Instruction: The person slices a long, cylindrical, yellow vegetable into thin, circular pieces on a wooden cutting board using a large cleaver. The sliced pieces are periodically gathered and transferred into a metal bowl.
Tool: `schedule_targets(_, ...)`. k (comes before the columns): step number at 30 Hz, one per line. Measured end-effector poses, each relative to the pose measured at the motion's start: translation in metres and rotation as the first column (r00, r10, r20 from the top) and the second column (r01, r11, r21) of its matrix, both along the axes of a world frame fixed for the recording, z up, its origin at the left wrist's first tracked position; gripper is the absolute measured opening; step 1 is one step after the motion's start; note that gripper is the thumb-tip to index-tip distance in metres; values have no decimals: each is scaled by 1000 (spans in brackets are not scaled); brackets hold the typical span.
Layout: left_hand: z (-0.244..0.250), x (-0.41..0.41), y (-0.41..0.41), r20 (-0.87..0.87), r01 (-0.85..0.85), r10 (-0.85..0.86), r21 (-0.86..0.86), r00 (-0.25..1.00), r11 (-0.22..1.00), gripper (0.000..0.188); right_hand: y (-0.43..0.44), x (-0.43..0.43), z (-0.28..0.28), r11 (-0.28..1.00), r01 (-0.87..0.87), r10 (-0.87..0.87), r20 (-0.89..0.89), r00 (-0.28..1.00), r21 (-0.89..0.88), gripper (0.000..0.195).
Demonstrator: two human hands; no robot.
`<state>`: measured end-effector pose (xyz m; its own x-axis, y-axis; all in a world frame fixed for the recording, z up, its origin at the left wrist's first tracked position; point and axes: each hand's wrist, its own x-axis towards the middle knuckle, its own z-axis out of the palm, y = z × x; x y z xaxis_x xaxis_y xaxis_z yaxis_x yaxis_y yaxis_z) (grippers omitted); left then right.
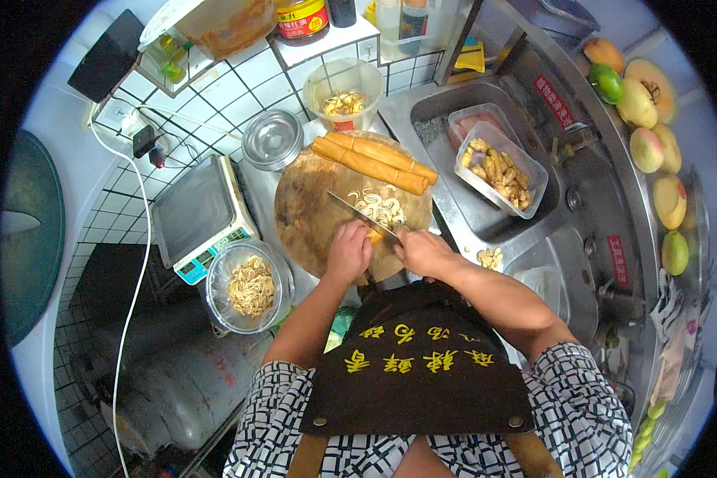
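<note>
A round wooden chopping board [305, 209] lies before me. My right hand [425, 253] grips a kitchen knife [363, 216], its blade slanting up and left across the board. Close beside the blade, the fingers of my left hand [349, 250] press on a short orange-brown piece of rolled tofu skin [374, 237], mostly hidden by hand and knife. Pale curled shreds [381, 207] are heaped just beyond the blade. Two whole tofu-skin rolls [367, 162] rest side by side at the board's far edge.
Left of the board stand a bowl of shreds [251, 287], a digital scale [197, 209] and stacked metal bowls [272, 140]. A plastic tub [343, 89] sits behind. To the right, a tub of ginger [502, 173] is in the steel sink [436, 110]; ginger slices [490, 258] lie near its edge.
</note>
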<state>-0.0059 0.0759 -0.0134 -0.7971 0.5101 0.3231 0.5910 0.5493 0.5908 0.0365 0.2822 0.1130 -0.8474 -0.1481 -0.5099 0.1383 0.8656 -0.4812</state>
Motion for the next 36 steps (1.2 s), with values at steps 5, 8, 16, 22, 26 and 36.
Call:
schedule_targets(5,3,-1,4,4,-11,11,21,1000,1000,26,-4,10,-37,999,35,-34,-51,998,24,27)
schedule_targets(8,-2,2,-1,24,-25,25,11,999,1000,27,-5,3,-12,1000,-14,14,-24,1000,-17,27)
schedule_targets(16,-3,1,0,2,-30,30,13,1000,999,27,-5,-1,-25,1000,-10,10,-34,999,14,29)
schedule_targets(22,1,0,2,-34,1,1,53,999,999,24,-11,8,-37,1000,17,-16,-79,997,10,27)
schedule_targets(26,11,2,-10,-100,75,-79,-44,992,996,20,-11,12,-40,1000,23,-22,-77,997,12,25)
schedule_targets(36,3,0,-5,-56,56,-55,11,997,998,20,-14,12,-29,1000,-9,10,-88,996,12,28)
